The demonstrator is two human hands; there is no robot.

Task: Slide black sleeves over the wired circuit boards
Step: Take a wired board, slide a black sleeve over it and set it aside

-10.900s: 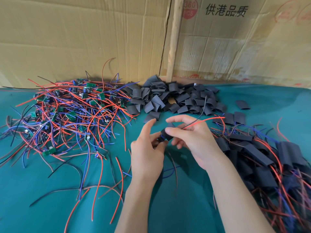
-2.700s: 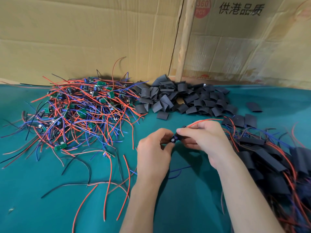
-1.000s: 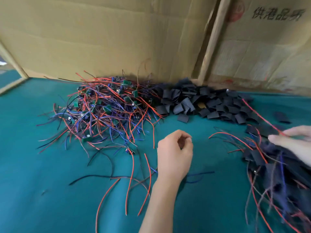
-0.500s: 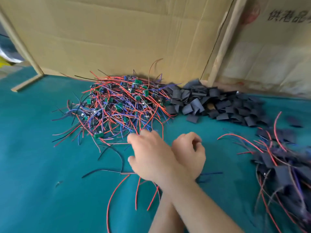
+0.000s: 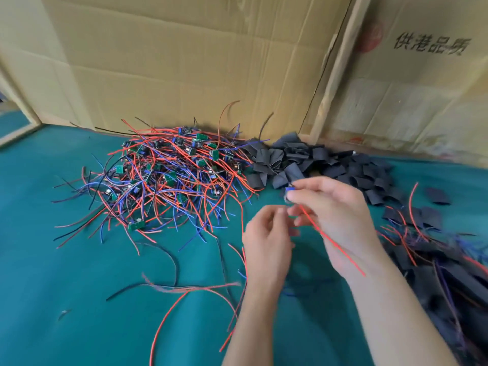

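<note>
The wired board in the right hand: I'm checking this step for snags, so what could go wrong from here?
1. The right hand only pinches the wired board at its fingers, so the board may twist or slip when a sleeve is pushed on.
2. Its red wire trails across the wrist and could catch there.
3. The left hand holds no sleeve that I can see; reaching the black sleeves means passing beside the tangled wire pile, which may snag.
</note>
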